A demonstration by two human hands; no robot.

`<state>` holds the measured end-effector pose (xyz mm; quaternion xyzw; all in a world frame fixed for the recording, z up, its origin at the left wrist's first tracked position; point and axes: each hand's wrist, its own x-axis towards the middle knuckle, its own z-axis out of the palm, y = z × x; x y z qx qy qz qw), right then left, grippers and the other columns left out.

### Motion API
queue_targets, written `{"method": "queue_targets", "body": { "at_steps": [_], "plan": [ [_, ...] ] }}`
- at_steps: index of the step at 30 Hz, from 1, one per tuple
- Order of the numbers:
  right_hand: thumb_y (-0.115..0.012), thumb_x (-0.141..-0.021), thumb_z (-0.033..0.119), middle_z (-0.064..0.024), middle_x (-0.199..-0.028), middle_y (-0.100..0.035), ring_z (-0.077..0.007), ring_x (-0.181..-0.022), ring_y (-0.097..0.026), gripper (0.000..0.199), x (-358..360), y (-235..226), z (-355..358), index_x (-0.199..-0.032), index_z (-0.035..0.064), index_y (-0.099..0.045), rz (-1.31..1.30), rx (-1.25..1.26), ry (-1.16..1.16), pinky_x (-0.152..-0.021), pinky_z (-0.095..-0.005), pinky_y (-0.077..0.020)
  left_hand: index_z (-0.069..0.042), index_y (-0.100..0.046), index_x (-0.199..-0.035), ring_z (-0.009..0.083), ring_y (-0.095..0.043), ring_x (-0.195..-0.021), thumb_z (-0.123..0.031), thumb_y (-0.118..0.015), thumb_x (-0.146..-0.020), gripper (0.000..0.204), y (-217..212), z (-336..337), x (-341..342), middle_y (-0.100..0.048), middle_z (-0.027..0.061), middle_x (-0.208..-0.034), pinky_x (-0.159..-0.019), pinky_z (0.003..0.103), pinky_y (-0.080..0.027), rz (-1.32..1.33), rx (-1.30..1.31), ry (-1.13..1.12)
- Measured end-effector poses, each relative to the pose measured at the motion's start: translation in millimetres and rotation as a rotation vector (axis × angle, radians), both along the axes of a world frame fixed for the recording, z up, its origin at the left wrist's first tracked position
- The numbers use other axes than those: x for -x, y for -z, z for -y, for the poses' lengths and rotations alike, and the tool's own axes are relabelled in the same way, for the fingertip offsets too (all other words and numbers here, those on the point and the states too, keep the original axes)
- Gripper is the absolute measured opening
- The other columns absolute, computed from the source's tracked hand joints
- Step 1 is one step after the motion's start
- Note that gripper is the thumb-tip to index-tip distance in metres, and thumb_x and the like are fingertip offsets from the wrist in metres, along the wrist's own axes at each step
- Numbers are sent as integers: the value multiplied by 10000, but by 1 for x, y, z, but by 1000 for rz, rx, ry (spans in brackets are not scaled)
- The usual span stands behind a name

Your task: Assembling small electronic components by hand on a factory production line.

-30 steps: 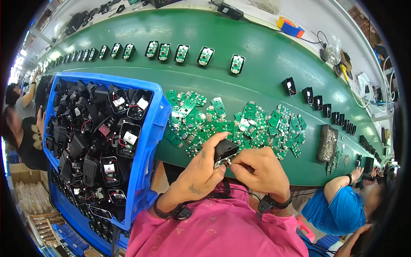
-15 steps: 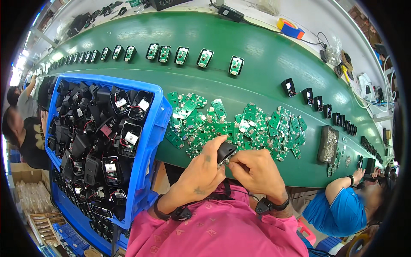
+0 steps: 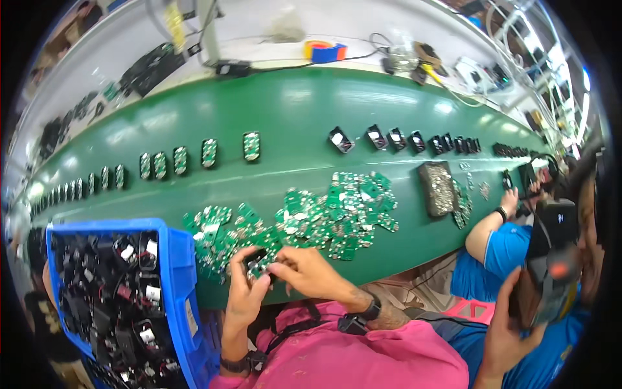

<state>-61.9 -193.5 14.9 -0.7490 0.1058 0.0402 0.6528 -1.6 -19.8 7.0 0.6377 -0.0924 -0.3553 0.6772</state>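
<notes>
Holding a small black housing (image 3: 258, 253) up in both hands, a person in a pink top sits at the near edge of a green worktop (image 3: 278, 97). The housing is just inside that edge, a little to the right of a blue crate (image 3: 178, 266) at the worktop's near left.

The left hand (image 3: 243, 295) has its grip clamped on the housing, thumb on one side, fingers round the other. The right hand (image 3: 308, 272) has its fingertips at the open face, where a green-and-white board (image 3: 257, 264) shows; I cannot tell whether that grip is pinched on anything.

The housing looks like light, stiff plastic, perhaps a little slippery, and is best taken by its long outer walls. The board is probably thin, rigid and fragile, so its edges are the safer place to touch.

Beyond the hands, a heap of loose green boards (image 3: 350, 214) spreads along the near side of the worktop. Farther back, a row of board-filled housings (image 3: 209, 153) runs toward the left end, and a row of open black housings (image 3: 376, 136) toward the right end. A dark box (image 3: 427, 189) of small metallic parts sits right of the heap. At the near right edge, a co-worker's blue sleeve (image 3: 499, 256) shows.
</notes>
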Motion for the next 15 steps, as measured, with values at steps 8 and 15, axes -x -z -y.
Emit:
{"method": "queue_targets", "body": {
  "at_steps": [8, 15],
  "plan": [
    [-652, -894, 124, -78, -663, -649, -103, -531, -618, 158, 6, -15, -13, -896, -30, -615, 243, -240, 128, -483, -263, -467, -32, -396, -1357, 164, -579, -1004, 46, -716, -794, 652, 5, 12, 6, -538, 98, -1165, -869, 289, -503, 84, 195, -81],
    [-623, -890, 117, -107, -678, -638, -162, -569, -630, 156, 21, -20, 28, -830, -27, -622, 320, -79, 129, -525, -316, -475, -22, -420, -1344, 173, -608, -937, 56, -693, -771, 640, 24, 1, 9, -573, 111, -1086, -794, 278, -531, 116, 112, -21]
  ]
}}
